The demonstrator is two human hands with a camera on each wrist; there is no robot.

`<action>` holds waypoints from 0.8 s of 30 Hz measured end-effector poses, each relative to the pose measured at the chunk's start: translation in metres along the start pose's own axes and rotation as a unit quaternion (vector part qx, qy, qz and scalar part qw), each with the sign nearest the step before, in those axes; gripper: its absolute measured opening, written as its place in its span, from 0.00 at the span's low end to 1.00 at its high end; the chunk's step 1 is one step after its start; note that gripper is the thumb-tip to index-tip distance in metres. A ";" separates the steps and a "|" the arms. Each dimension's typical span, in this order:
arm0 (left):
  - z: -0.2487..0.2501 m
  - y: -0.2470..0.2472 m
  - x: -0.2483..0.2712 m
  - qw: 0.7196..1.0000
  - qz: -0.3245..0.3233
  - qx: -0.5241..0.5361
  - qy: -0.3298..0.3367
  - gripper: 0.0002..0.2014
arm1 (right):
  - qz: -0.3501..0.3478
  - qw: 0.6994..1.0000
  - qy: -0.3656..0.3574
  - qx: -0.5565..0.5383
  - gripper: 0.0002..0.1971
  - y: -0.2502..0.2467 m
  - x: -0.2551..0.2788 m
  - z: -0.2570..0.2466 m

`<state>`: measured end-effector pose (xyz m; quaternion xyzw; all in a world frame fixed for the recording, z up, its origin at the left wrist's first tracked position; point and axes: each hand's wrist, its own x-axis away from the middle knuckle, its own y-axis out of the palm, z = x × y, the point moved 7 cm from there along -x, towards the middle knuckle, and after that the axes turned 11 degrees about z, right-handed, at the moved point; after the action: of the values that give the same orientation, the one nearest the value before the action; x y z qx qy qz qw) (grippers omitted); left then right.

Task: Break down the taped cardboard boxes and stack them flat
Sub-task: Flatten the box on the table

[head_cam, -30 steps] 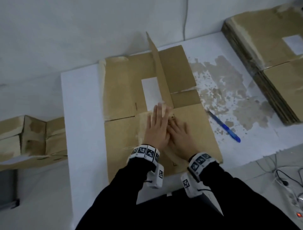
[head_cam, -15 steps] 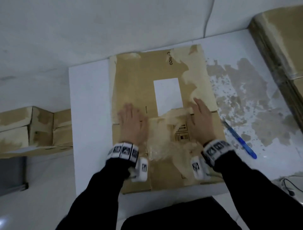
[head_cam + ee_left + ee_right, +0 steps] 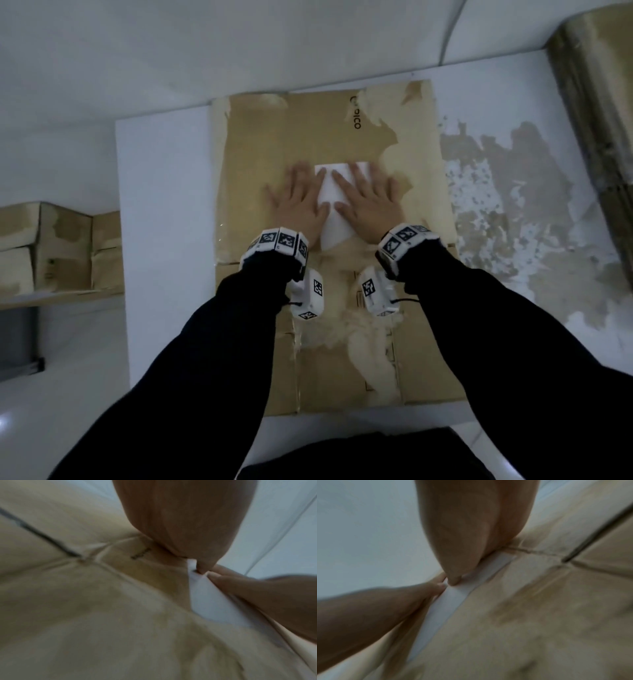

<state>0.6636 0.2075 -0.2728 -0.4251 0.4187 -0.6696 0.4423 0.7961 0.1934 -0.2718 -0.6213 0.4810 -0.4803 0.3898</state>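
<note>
On the white tabletop (image 3: 164,205), from its near edge to the far one, a flattened cardboard box (image 3: 308,144) lies spread out. Both palms press down on its far half: the left hand (image 3: 299,202) and the right hand (image 3: 368,202) lie flat, fingers straight and spread, either side of a white label (image 3: 330,212). The wrist views add blurred closeups of the fingertips (image 3: 204,569) meeting over that label. Only the head view shows taped boxes (image 3: 61,253) beyond the left edge and a flat stack (image 3: 596,102) at the far right corner.
</note>
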 end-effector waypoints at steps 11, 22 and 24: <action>-0.104 -0.032 0.128 0.865 0.157 0.166 -0.446 0.42 | 0.196 0.900 0.358 -0.154 0.30 -0.030 0.112 0.113; -0.098 -0.100 0.161 0.860 0.274 0.275 -0.332 0.13 | 0.251 0.904 0.224 -0.265 0.20 -0.086 0.130 0.072; -0.078 -0.116 0.167 0.856 0.304 0.288 -0.304 0.14 | 0.277 0.897 0.211 -0.270 0.20 -0.113 0.145 0.087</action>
<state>0.5220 0.0936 -0.1532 -0.3127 0.1604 -0.4302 0.8316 0.9172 0.0810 -0.1529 -0.4282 0.8162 -0.3240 0.2134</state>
